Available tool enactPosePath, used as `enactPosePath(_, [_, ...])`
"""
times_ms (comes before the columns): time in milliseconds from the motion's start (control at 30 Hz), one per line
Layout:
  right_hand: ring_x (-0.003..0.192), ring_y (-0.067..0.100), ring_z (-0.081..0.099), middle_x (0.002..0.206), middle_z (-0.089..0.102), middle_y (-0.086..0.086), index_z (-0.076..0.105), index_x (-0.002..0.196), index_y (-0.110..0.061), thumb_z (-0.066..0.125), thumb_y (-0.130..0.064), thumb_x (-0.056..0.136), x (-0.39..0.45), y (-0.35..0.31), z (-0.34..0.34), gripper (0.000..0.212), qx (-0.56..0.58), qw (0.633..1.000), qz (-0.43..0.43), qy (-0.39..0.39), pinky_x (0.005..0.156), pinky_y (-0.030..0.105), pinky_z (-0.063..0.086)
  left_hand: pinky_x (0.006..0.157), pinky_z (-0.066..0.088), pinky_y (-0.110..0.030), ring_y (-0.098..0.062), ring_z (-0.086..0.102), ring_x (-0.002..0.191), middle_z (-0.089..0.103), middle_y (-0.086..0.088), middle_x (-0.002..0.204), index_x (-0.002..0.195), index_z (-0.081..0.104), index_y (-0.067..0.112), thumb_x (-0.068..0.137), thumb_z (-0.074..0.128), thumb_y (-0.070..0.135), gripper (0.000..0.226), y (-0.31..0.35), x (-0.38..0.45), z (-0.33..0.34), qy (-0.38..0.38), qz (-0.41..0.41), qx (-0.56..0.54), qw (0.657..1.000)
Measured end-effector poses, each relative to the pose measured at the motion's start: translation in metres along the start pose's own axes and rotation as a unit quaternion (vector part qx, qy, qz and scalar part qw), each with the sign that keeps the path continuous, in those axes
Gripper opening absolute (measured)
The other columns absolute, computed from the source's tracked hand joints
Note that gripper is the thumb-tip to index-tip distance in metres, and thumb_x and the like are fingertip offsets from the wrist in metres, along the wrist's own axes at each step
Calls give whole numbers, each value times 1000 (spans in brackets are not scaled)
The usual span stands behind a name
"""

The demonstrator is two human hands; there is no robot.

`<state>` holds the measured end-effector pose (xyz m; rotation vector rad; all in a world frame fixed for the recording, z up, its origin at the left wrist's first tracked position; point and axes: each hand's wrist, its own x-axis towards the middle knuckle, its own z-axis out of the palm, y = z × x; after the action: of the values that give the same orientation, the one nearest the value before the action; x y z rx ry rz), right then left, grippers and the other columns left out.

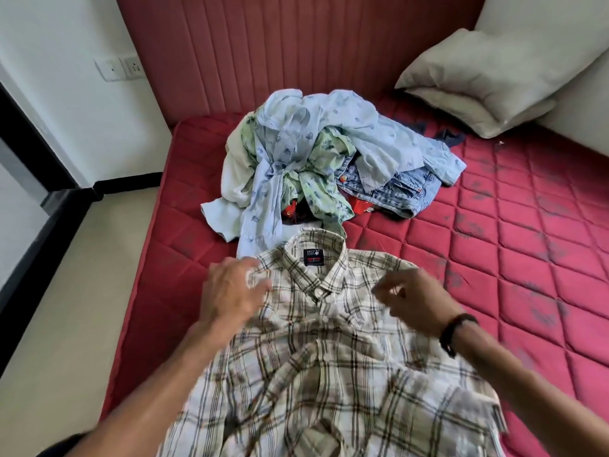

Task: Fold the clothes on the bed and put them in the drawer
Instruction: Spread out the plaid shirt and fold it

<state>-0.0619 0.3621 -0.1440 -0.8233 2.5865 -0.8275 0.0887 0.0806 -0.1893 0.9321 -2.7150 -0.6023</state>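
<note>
On the near part of the red quilted mattress (494, 245) we see a cream plaid button-up shirt (329, 374) spread flat, collar toward the far heap of crumpled clothes (323, 159). Our left hand (230, 291) rests with relaxed fingers on its left shoulder; our right hand (412, 298) hovers, loosely curled, over its right shoulder, holding nothing.
</note>
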Motion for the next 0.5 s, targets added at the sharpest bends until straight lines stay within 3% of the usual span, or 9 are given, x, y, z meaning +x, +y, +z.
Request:
enactPosePath(67, [77,22,72,84,75,5,77,95,-13,70,-17,94,58,5,1,8,7,997,42,64,70,33,61,106,45,-54,-35,44,136,49,-8,148,149,44,29,82,70,69,82,-20,42,9,-50,-84,50,994])
enactPosePath(100, [92,28,72,100,76,10,75,110,-11,71,-16,93,83,5,6,18,-6,996,58,70,84,38,61,106,46,-54,-35,46,137,50,-9,148,148,45,28,80,73,69,84,-30,55,14,-67,-105,30,992])
enactPosePath(167, [114,30,67,128,69,13,63,135,-11,75,-14,90,121,9,15,47,-58,995,76,39,98,39,56,96,55,-47,-31,64,117,68,-8,129,134,62,25,80,77,62,67,-40,69,17,-57,-119,-32,991])
enactPosePath(233, [102,29,71,116,73,14,66,131,-12,76,-9,85,143,16,23,47,-126,986,108,-9,90,40,60,81,59,-40,-24,72,84,76,-4,93,115,74,23,83,76,58,47,-43,73,14,-26,-109,-58,992])
enactPosePath(333, [64,23,72,73,76,10,77,94,-7,67,0,81,154,24,15,17,-147,978,147,-15,66,40,65,66,50,-31,-21,67,65,63,5,61,91,76,20,88,74,53,33,-34,73,-6,-1,-72,-85,994])
enactPosePath(433, [49,12,60,58,68,1,70,80,-7,62,-3,87,145,5,-24,12,-122,981,146,39,46,18,49,52,29,-28,-3,40,44,42,12,51,67,62,19,77,79,61,46,-20,68,-57,-43,-12,-100,994])
enactPosePath(500, [63,21,62,70,66,8,63,75,-9,59,-5,91,137,-11,-57,17,-100,982,132,87,57,22,45,57,35,-28,-2,42,45,49,11,58,85,70,16,70,81,64,52,-3,67,-97,-73,59,-50,994])
